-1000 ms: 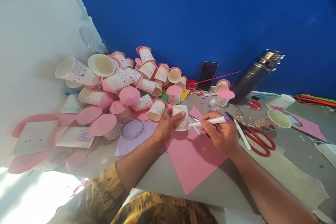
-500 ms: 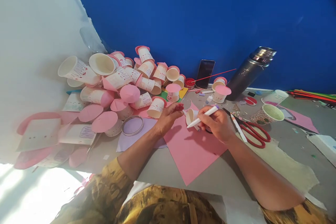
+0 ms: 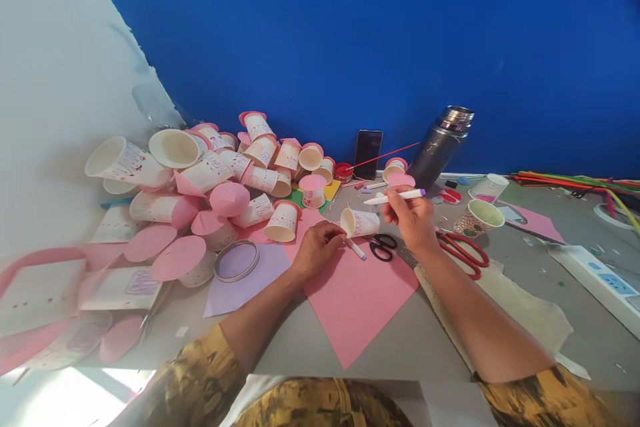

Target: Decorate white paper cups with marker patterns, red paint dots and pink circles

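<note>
My right hand (image 3: 411, 217) is closed on a white marker (image 3: 397, 197) with a purple end, raised above the table. Below and left of it, a paper cup (image 3: 361, 223) with purple scribbles lies on its side, mouth facing left. The curled fingers of my left hand (image 3: 320, 248) are drawn together beside the cup's rim; what they hold, if anything, is hidden. Just past those fingertips, another white marker (image 3: 357, 249) with a purple end rests on the pink paper sheet (image 3: 353, 310). Black-handled scissors (image 3: 383, 247) lie right of the cup.
Many decorated cups with pink discs (image 3: 230, 199) are heaped at left. A tape ring (image 3: 237, 278) sits on lilac paper (image 3: 217, 300). At right are red-handled scissors (image 3: 467, 250), a patterned cup (image 3: 477, 218), a dark flask (image 3: 440, 150) and a power strip (image 3: 600, 280). A phone (image 3: 369, 155) leans on the wall.
My right hand has lifted the marker up and away from the cup. My left hand has moved lower beside the rim, fingers now curled. The whole view has shifted somewhat.
</note>
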Demonstrator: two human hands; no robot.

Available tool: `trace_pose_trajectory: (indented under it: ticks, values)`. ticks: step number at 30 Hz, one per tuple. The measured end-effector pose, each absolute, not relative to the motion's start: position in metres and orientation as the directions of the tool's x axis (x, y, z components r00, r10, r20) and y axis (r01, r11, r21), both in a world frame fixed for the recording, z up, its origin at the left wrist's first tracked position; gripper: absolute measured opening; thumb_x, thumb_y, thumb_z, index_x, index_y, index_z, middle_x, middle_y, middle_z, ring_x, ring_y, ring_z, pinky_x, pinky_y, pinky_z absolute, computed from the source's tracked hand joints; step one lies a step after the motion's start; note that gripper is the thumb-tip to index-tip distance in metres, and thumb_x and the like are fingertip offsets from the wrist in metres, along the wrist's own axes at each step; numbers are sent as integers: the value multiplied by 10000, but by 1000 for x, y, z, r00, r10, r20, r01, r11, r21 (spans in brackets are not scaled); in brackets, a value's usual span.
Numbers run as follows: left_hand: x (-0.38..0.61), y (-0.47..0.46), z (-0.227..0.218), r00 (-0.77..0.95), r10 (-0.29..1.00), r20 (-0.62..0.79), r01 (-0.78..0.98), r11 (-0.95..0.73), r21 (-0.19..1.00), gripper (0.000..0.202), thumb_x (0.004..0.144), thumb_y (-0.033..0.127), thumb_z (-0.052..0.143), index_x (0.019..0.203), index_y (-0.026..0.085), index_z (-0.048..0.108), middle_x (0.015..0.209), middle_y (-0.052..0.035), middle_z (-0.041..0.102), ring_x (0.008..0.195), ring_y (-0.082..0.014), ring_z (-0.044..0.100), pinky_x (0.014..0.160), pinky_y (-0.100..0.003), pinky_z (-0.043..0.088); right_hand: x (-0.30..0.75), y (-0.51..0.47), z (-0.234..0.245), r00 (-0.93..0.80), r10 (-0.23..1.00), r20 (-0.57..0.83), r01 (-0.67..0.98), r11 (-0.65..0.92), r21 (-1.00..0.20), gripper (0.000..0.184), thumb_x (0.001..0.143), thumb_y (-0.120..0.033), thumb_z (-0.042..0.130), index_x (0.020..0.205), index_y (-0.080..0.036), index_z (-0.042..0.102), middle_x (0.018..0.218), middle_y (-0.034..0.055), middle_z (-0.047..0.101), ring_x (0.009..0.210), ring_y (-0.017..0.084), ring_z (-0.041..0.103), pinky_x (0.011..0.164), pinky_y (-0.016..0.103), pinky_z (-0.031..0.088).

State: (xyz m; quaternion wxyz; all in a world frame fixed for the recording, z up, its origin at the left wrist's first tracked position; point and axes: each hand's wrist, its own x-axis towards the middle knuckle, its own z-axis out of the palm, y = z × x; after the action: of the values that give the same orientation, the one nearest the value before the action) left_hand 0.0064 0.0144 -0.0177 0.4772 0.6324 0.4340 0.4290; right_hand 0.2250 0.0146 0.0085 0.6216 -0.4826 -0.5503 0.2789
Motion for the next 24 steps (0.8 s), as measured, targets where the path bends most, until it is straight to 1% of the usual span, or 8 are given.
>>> trace_pose_trajectory:
  ticks: [4, 6, 11, 15, 17, 19, 21, 24]
  values:
    - [12, 15, -18, 256, 953, 159, 150, -202, 968, 67, 782, 268, 739, 762, 228, 789, 787, -39, 685, 709, -194, 587, 670, -302, 437, 226, 17, 7, 216, 863, 457, 244, 406, -881, 470, 949, -647, 621, 1055, -193, 681, 706, -6, 711, 506, 118, 597, 525, 256, 481]
    - [16, 15, -19, 260, 950, 174, 156, -219, 963, 45, 751, 226, 747, 723, 233, 781, 772, -35, 674, 732, -198, 570, 684, -300, 420, 225, 16, 7, 187, 862, 471, 268, 417, -869, 458, 970, -627, 604, 1085, -193, 689, 742, 0, 723, 526, 115, 600, 556, 259, 491]
    - [20, 16, -18, 247, 955, 168, 105, -198, 974, 128, 697, 139, 748, 610, 231, 737, 710, -23, 632, 732, -195, 534, 702, -300, 395, 223, 12, 7, 122, 860, 495, 344, 432, -834, 407, 1023, -568, 544, 1106, -194, 682, 757, 4, 721, 558, 124, 615, 585, 262, 496]
    - [12, 18, -15, 186, 979, 83, -23, -80, 997, 84, 737, 250, 791, 677, 213, 746, 704, -15, 632, 677, -171, 527, 643, -286, 400, 224, 11, 10, 199, 822, 534, 385, 436, -814, 363, 1023, -537, 550, 1125, -210, 671, 821, 25, 749, 625, 154, 663, 654, 297, 541]
    - [8, 18, -13, 184, 983, 10, -119, 12, 993, 179, 753, 345, 808, 705, 192, 730, 649, -2, 620, 612, -148, 517, 604, -277, 408, 225, 10, 11, 225, 792, 568, 431, 442, -787, 323, 1008, -504, 582, 1130, -221, 677, 912, 49, 771, 739, 187, 709, 743, 335, 571]
    - [4, 18, -12, 204, 977, -60, -224, 107, 969, 274, 734, 417, 832, 734, 172, 709, 625, 0, 622, 575, -130, 528, 577, -265, 428, 224, 10, 11, 174, 799, 576, 459, 452, -765, 321, 969, -478, 641, 1170, -229, 674, 1025, 69, 777, 871, 220, 728, 820, 367, 579]
    - [2, 17, -11, 232, 966, -116, -318, 188, 929, 331, 696, 434, 867, 750, 163, 686, 635, -2, 630, 568, -117, 551, 557, -249, 448, 222, 9, 9, 100, 832, 546, 453, 451, -769, 407, 912, -471, 714, 1236, -232, 653, 1124, 85, 767, 968, 245, 724, 869, 390, 577]
    - [1, 15, -8, 276, 945, -172, -410, 278, 868, 349, 658, 381, 914, 724, 157, 656, 636, 1, 623, 561, -96, 566, 538, -217, 467, 219, 9, 6, 63, 874, 483, 418, 416, -808, 501, 863, -480, 768, 1277, -230, 638, 1225, 103, 742, 1027, 261, 712, 901, 408, 567]
